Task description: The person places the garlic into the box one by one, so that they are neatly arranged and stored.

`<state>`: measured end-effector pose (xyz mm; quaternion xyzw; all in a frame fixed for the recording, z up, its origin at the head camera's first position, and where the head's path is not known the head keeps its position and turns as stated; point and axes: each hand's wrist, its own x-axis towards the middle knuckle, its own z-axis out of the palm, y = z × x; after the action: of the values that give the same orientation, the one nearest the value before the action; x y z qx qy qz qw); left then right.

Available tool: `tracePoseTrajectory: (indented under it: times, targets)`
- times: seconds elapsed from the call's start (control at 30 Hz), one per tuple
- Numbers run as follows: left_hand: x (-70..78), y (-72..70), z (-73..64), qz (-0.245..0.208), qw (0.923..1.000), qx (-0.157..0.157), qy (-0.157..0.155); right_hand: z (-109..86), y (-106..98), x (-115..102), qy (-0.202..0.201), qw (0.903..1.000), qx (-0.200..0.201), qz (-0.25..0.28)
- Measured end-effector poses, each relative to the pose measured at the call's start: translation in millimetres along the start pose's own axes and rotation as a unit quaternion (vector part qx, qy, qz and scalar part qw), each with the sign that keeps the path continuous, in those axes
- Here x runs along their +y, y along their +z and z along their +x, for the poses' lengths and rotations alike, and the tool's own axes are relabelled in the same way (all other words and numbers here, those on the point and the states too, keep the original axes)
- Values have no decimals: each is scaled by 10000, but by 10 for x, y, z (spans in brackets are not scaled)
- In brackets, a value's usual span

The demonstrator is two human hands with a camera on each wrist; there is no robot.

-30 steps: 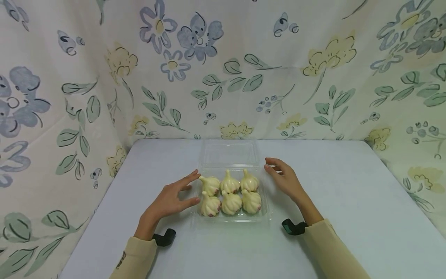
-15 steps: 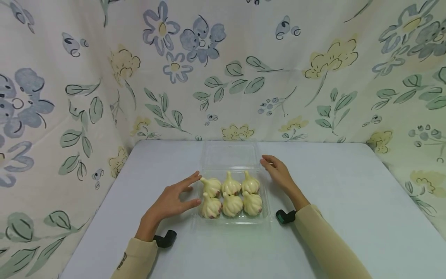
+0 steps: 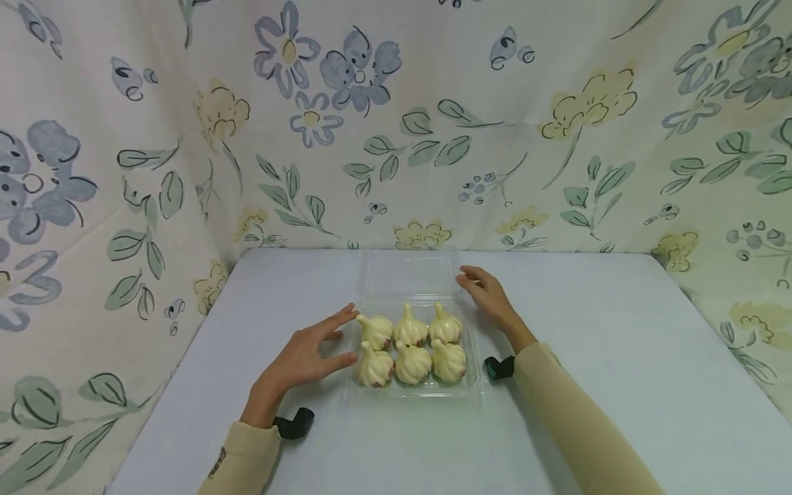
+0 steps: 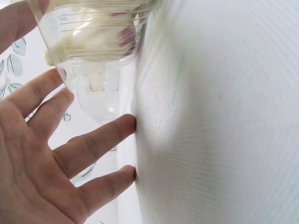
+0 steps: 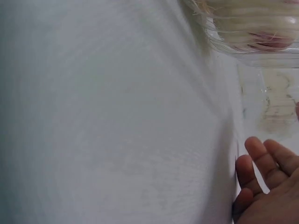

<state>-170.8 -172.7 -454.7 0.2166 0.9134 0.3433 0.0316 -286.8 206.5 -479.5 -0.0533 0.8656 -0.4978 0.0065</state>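
A clear plastic clamshell box [image 3: 416, 394] lies with its lid [image 3: 407, 275] folded back flat behind it. Two rows of garlic bulbs [image 3: 413, 362] fill it. My left hand [image 3: 303, 354] is at the box's left side, fingers spread and fairly straight. In the left wrist view, some fingertips meet the rim [image 4: 55, 60], while two lower fingers rest on the table. My right hand [image 3: 491, 299] is at the lid's right edge with relaxed, slightly bent fingers. The right wrist view shows those fingers [image 5: 256, 149] low over the tabletop, beyond the box wall [image 5: 261, 58].
The white table [image 3: 594, 330] stretches out on both sides of the box. A floral curtain [image 3: 532, 137] hangs behind it and along the sides. Both wrists carry small black cameras [image 3: 295, 423].
My right hand has moved forward and a little left, from beside the box's back corner to the lid's right edge. The left hand stays at the box; the head view shifts slightly.
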Motion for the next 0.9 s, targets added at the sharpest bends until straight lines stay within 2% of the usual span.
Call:
tracePoseTrajectory:
  times: [0.37, 0.67, 0.9]
  targets:
    - [21, -11, -11, -90, 10000, -33, -1, 42, 8, -37, -40, 9998, 34, 202]
    - [32, -15, -14, -139, 9999, -54, -28, 42, -43, -112, -156, 9998, 79, 112]
    - [32, -24, -18, -127, 9999, -30, -21, 29, -113, -203, -444, 9988, 182, 31]
